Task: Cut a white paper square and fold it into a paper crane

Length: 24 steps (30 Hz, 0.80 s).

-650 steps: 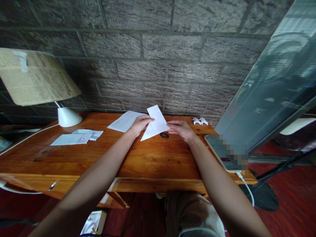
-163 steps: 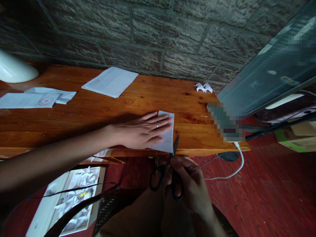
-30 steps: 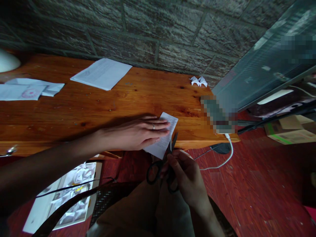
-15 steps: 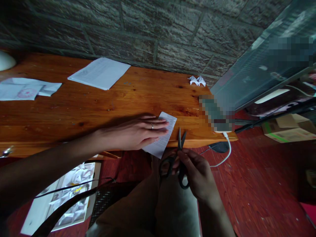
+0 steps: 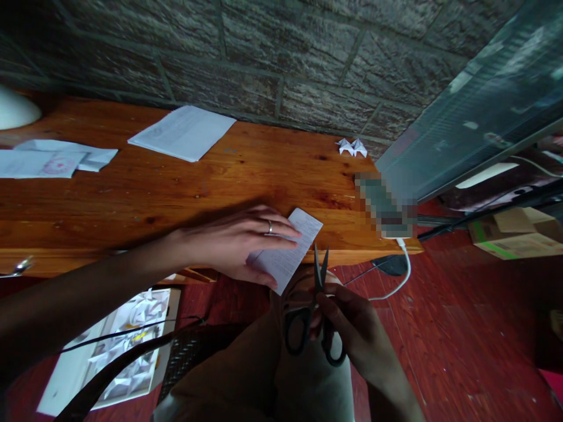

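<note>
A folded strip of printed paper (image 5: 288, 264) lies at the table's front edge, its lower corner sticking out past the edge. My left hand (image 5: 250, 237), with a ring on one finger, rests flat on it with fingers stretched out. Over my lap, my right hand (image 5: 347, 310) grips a pair of black-handled scissors (image 5: 320, 275). Their blades point away from me and are slightly parted, apart from the paper and just to its right.
On the wooden table (image 5: 246, 181) are a stack of sheets (image 5: 185, 133), folded papers (image 5: 57, 161), small folded-paper shapes (image 5: 352, 147) and a blurred-out device (image 5: 382, 205) with a white cable (image 5: 407, 269). Below left, a box (image 5: 165, 346) holds folded paper pieces. A cardboard box (image 5: 514, 231) sits at right.
The paper has shifted slightly right and toward me under my left hand, whose thumb now spreads lower. The scissors have moved a little toward me, blades still parted.
</note>
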Motion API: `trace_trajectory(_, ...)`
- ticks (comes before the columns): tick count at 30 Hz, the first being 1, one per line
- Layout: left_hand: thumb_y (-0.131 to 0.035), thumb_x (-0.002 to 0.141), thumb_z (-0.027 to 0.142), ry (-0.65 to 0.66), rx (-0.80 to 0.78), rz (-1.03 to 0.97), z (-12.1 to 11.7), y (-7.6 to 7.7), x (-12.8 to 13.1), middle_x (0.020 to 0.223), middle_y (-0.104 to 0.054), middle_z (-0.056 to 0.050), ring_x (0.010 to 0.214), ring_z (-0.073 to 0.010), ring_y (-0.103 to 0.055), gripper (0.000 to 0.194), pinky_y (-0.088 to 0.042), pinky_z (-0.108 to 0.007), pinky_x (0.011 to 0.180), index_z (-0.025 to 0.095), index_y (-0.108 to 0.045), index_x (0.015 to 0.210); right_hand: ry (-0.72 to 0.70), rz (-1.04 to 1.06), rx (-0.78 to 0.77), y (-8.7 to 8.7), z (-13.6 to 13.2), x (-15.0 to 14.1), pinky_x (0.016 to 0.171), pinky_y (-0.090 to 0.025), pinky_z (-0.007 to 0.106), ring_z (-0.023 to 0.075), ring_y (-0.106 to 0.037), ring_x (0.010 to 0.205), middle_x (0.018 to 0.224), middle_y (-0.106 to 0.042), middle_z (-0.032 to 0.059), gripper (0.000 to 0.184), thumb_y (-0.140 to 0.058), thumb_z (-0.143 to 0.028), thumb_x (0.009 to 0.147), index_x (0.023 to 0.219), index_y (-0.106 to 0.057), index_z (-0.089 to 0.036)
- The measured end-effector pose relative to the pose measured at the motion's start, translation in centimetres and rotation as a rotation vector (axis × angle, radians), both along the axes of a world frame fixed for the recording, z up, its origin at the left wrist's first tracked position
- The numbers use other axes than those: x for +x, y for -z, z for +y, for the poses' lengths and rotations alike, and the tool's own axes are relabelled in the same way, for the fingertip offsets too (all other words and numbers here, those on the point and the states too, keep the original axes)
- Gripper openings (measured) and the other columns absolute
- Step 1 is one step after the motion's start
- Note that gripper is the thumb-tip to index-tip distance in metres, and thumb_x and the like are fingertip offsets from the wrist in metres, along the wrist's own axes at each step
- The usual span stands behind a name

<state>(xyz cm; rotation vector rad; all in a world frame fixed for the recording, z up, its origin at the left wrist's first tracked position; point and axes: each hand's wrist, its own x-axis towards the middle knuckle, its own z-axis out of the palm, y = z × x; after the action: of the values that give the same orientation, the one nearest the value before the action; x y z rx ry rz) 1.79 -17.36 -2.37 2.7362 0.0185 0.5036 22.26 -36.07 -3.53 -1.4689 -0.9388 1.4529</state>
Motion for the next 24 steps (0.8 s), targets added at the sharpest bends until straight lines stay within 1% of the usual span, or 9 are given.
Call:
trace_trajectory(3,-0.073,0.073,0.051,0.021,-0.055,0.000,-0.13,-0.18,-0.10,0.131,-0.062,-0.009,0.124,-0.0250,-0.053,0.062,-0.037,-0.041,0.109,0.024,-0.060,0.126,-0.014,-0.005,0.016,-0.04,0.18,-0.07,0.045,-0.046,0.019,0.0113,-0.062,0.050,0.061,-0.066,0.0024,0.026,-0.061,-0.043,0.088,0.087,-0.060,-0.017)
trace_trajectory(6,-0.075,0.069,0.052,0.056,-0.080,0.014,-0.05,-0.35,-0.28,0.131,-0.061,-0.009,0.125,-0.0256,-0.053,0.065,-0.038,-0.040,0.109,0.023,-0.061,0.125,-0.014,-0.013,0.009,-0.03,0.04,0.02,0.045,-0.045,0.019,0.0117,-0.062,0.050,0.062,-0.066,0.0025,0.027,-0.061,-0.043,0.088,0.089,-0.060,-0.016)
trace_trajectory(8,-0.075,0.071,0.050,0.059,-0.090,0.011,0.04,-0.42,-0.42,0.132,-0.061,-0.009,0.125,-0.0252,-0.054,0.060,-0.038,-0.040,0.109,0.023,-0.062,0.124,-0.016,-0.012,-0.012,-0.01,-0.22,0.13,0.045,-0.045,0.020,0.0122,-0.063,0.051,0.062,-0.067,0.0029,0.027,-0.062,-0.043,0.087,0.091,-0.060,-0.016)
trace_trajectory(13,-0.069,0.081,0.036,0.063,-0.115,-0.014,0.10,-0.63,-0.62,0.126,-0.065,-0.008,0.122,-0.0227,-0.057,0.039,-0.040,-0.039,0.108,0.024,-0.065,0.118,-0.021,0.001,-0.036,-0.07,-0.72,0.16,0.044,-0.044,0.020,0.0131,-0.063,0.050,0.061,-0.066,0.0031,0.029,-0.063,-0.046,0.086,0.087,-0.059,-0.017)
trace_trajectory(20,-0.070,0.080,0.033,0.075,-0.177,-0.050,0.24,-0.85,-0.64,0.123,-0.067,-0.009,0.118,-0.0227,-0.060,0.036,-0.044,-0.038,0.105,0.023,-0.067,0.115,-0.041,0.027,-0.050,-0.01,-0.60,0.06,0.045,-0.045,0.019,0.0123,-0.064,0.051,0.062,-0.067,0.0026,0.028,-0.062,-0.044,0.086,0.090,-0.059,-0.017)
trace_trajectory(22,-0.067,0.082,0.031,0.080,-0.175,-0.046,0.30,-0.84,-0.68,0.122,-0.068,-0.008,0.118,-0.0220,-0.060,0.033,-0.044,-0.037,0.105,0.023,-0.067,0.114,-0.042,0.027,-0.049,0.04,-0.64,0.07,0.046,-0.046,0.019,0.0121,-0.064,0.051,0.062,-0.067,0.0025,0.028,-0.062,-0.044,0.087,0.090,-0.059,-0.017)
trace_trajectory(24,-0.062,0.086,0.028,0.073,-0.156,-0.028,0.29,-0.80,-0.75,0.121,-0.068,-0.008,0.119,-0.0207,-0.060,0.030,-0.044,-0.036,0.106,0.023,-0.067,0.115,-0.031,0.018,-0.050,0.06,-0.71,0.05,0.045,-0.046,0.020,0.0124,-0.064,0.050,0.063,-0.067,0.0027,0.028,-0.062,-0.044,0.087,0.092,-0.059,-0.016)
